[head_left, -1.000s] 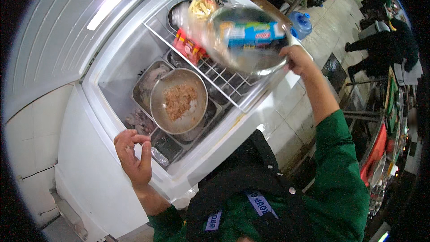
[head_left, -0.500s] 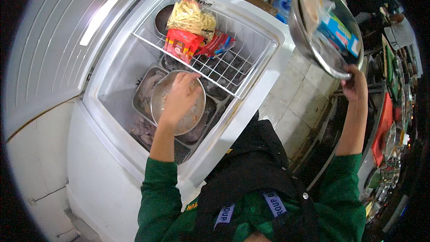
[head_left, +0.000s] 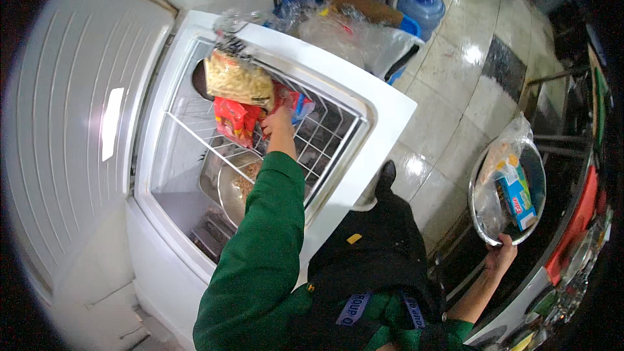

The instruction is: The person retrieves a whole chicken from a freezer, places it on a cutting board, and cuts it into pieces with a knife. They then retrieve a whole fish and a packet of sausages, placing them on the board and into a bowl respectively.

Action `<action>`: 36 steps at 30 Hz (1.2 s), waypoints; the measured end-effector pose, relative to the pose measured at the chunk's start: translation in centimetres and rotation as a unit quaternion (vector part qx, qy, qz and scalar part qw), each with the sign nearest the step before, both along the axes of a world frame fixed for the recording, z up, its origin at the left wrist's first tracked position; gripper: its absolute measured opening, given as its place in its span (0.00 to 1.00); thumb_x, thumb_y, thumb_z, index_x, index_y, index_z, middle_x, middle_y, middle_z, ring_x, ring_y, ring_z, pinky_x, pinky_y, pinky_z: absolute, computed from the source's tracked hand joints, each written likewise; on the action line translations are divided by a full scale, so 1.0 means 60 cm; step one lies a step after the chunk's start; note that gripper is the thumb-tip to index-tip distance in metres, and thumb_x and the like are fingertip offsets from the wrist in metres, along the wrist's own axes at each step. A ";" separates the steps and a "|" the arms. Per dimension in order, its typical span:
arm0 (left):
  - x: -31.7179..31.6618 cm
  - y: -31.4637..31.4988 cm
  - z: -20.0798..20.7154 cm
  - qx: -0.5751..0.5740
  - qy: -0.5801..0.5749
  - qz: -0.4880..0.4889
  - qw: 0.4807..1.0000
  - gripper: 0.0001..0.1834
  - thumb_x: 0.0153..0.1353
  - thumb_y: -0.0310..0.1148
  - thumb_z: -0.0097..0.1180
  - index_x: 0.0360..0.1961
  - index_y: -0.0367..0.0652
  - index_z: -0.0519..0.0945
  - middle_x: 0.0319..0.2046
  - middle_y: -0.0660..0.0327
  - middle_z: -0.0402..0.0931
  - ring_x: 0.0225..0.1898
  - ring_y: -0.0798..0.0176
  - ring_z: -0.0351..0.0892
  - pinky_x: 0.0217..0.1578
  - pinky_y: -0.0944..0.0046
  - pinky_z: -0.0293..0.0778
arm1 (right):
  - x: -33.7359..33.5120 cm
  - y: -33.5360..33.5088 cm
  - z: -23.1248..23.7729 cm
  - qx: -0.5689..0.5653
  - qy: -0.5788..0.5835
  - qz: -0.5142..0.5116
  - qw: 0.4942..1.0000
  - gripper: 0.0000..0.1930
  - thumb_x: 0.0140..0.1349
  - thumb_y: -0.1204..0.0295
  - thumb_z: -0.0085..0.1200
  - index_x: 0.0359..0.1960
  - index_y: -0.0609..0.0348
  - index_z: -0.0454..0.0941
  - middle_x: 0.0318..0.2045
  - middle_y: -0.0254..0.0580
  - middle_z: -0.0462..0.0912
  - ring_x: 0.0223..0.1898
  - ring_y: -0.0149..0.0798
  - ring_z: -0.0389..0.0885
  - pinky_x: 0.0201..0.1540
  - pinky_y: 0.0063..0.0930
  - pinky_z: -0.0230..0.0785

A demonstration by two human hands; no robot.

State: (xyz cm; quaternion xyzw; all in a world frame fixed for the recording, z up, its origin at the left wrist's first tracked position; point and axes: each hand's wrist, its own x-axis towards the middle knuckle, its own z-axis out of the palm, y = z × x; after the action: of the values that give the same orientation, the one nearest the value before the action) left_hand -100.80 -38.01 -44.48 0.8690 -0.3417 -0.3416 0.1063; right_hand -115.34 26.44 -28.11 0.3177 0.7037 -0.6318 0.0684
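Note:
My left hand [head_left: 279, 121] reaches into the chest freezer's white wire basket [head_left: 318, 149], fingers closed among red packets, partly hidden by them. A red packet [head_left: 235, 121] lies beside my thumb, and a red and blue packet [head_left: 301, 106] sits on the other side. Against them rests a clear bag of fries [head_left: 239, 82]. Out to the right, my right hand [head_left: 501, 255] grips the near rim of a metal bowl [head_left: 476, 220]. In that bowl are a blue box [head_left: 518, 200] and a clear plastic bag [head_left: 489, 203].
Below the basket, a round metal bowl [head_left: 229, 190] with brownish food stands in the freezer [head_left: 383, 114], partly covered by my sleeve. The raised lid [head_left: 71, 136] is on the left. Behind lie plastic bags [head_left: 344, 36] and a blue water jug [head_left: 421, 10]. A counter edges the right.
My left hand has moved from the round bowl inside the freezer up to the packets in the basket. The held metal bowl has come lower and nearer at the right.

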 end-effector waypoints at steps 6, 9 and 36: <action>0.083 -0.046 -0.068 0.032 0.349 0.024 0.936 0.32 0.43 0.46 0.74 0.48 0.44 0.76 0.40 0.57 0.76 0.37 0.58 0.75 0.36 0.60 0.74 | -0.039 0.070 -0.061 0.024 -0.052 -0.011 0.998 0.20 0.45 0.76 0.54 0.43 0.69 0.73 0.35 0.46 0.78 0.28 0.40 0.79 0.22 0.28 0.72; 0.115 -0.040 -0.044 0.097 0.402 0.061 0.908 0.16 0.52 0.40 0.69 0.38 0.51 0.77 0.28 0.64 0.74 0.20 0.66 0.67 0.23 0.72 0.66 | -0.062 0.075 -0.091 0.012 -0.066 -0.040 0.997 0.18 0.48 0.78 0.53 0.43 0.71 0.72 0.35 0.47 0.78 0.27 0.41 0.79 0.21 0.28 0.71; 0.222 0.021 0.455 0.188 0.656 -0.138 0.718 0.16 0.64 0.33 0.45 0.18 0.51 0.61 0.13 0.73 0.54 0.12 0.78 0.54 0.11 0.78 0.55 | 0.060 -0.252 0.194 -0.019 0.087 0.316 0.944 0.09 0.46 0.77 0.53 0.32 0.64 0.74 0.24 0.35 0.75 0.25 0.32 0.74 0.28 0.26 0.66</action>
State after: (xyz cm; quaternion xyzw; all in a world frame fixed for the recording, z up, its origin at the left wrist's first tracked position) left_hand -87.47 -36.77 -17.20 0.3731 -0.2317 -0.8939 0.0903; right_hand -111.76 11.35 -16.44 0.0211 0.7592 -0.6160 0.2092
